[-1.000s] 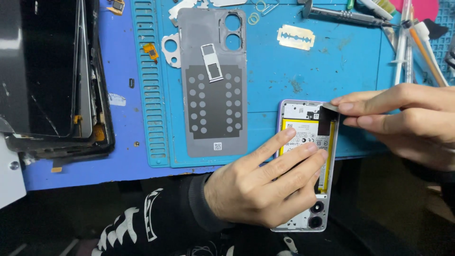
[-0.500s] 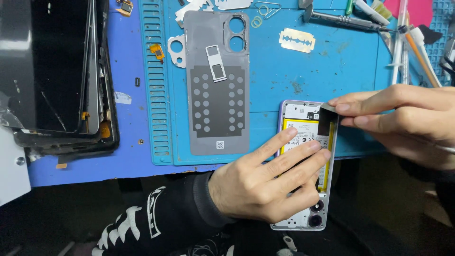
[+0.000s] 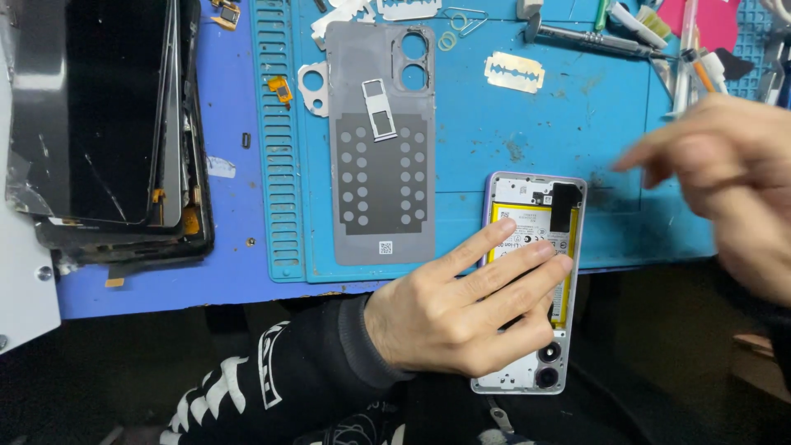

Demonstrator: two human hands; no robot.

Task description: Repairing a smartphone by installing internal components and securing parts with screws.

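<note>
While left hand [image 3: 461, 317] lies flat on opened phone [image 3: 531, 280], fingers extended (battery partly hidden), right hand [image 3: 729, 185] blurs, grasp unreadable.

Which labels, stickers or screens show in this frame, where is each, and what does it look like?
Battery label: yellow and white rectangle inside the opened phone, partly under the left hand.
Code sticker: small white square, low on the grey back cover.
Screens: stack of dark, cracked panels at the left edge.
</note>
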